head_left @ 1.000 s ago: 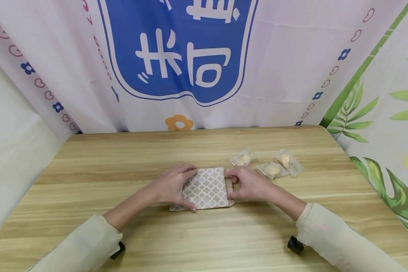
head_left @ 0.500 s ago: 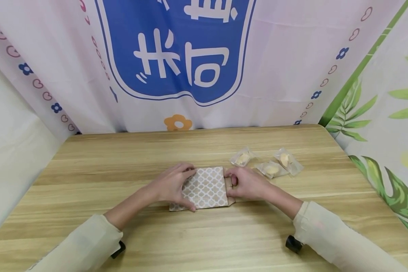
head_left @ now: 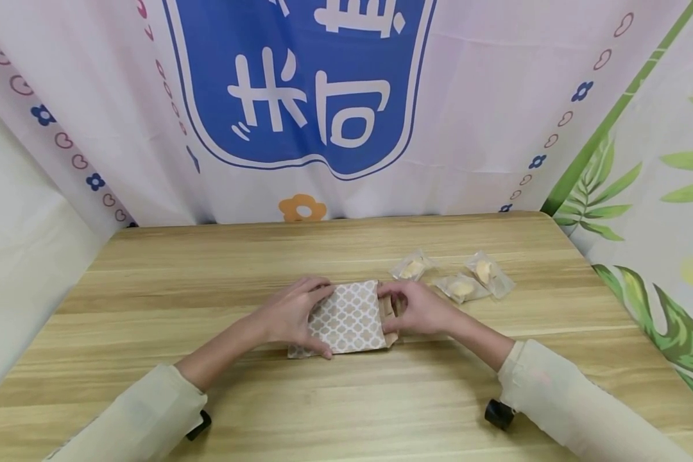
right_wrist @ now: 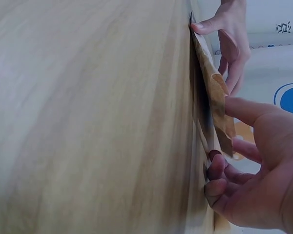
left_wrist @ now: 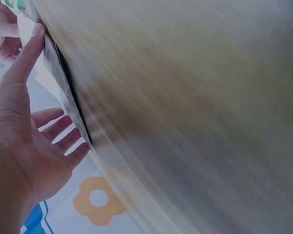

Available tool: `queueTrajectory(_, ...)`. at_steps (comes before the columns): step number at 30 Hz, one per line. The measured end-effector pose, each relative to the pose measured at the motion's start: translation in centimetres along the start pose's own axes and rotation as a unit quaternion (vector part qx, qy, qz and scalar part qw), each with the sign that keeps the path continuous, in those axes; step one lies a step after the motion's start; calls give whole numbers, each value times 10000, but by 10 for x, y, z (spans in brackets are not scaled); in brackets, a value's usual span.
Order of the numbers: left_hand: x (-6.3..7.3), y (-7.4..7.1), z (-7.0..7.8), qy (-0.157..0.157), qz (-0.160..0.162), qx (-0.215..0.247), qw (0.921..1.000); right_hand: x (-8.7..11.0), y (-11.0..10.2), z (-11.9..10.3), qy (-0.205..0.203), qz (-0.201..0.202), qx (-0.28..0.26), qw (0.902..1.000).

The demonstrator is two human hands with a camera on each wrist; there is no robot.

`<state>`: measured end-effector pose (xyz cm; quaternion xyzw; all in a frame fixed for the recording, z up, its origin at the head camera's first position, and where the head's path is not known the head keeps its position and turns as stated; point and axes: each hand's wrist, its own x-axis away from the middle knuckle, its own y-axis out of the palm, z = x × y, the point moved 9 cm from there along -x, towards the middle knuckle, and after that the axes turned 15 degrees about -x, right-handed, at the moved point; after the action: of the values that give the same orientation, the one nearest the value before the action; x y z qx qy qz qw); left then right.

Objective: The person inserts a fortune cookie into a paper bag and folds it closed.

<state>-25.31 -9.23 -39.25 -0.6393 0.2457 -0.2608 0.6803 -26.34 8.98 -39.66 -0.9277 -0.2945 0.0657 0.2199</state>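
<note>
A flat paper bag (head_left: 352,317), white and tan with a lattice pattern, lies on the wooden table with its brown mouth (head_left: 388,314) facing right. Across its left end my left hand (head_left: 293,314) is spread, thumb at the near edge and fingers at the far edge. My right hand (head_left: 424,309) holds the mouth between thumb and index finger, its other fingers curled under. In the right wrist view the brown mouth edge (right_wrist: 217,97) shows raised above the table, right at the thumb and index fingertip. What is inside the bag is hidden.
Three small clear packets, one of them this packet (head_left: 461,287), each with a pale yellowish piece inside, lie beyond my right hand. A printed curtain (head_left: 468,128) hangs behind the table's back edge. Dark wrist cameras (head_left: 499,414) sit under both sleeves.
The bag's mouth has lifted and gapes wider at the right end. My right thumb and index finger have spread and shifted slightly left. My left hand stays in place.
</note>
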Motion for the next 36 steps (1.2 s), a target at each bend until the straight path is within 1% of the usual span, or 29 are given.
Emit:
queueTrajectory(5, 0, -1, 0, -6, 36, 25, 10000, -1, 0, 3, 73, -41, -433, 9990)
queueTrajectory(17, -2, -3, 0, -13, 93, -22, 10000, -6, 0, 4, 55, 44, -755, 9971)
queueTrajectory(23, -2, -3, 0, -39, 89, 3, 10000, -7, 0, 4, 94, 143, -1060, 9942)
queueTrajectory(30, -2, -3, 0, -33, 94, 38, 9999, -5, 1, 4, 43, 50, -1395, 9902)
queueTrajectory(33, -1, -3, 0, -34, 115, 18, 9999, -5, 2, 5, 91, 38, -1468, 9891)
queueTrajectory(36, -1, -3, 0, -37, 129, -10, 9999, -4, 1, 7, 155, 142, -1493, 9886)
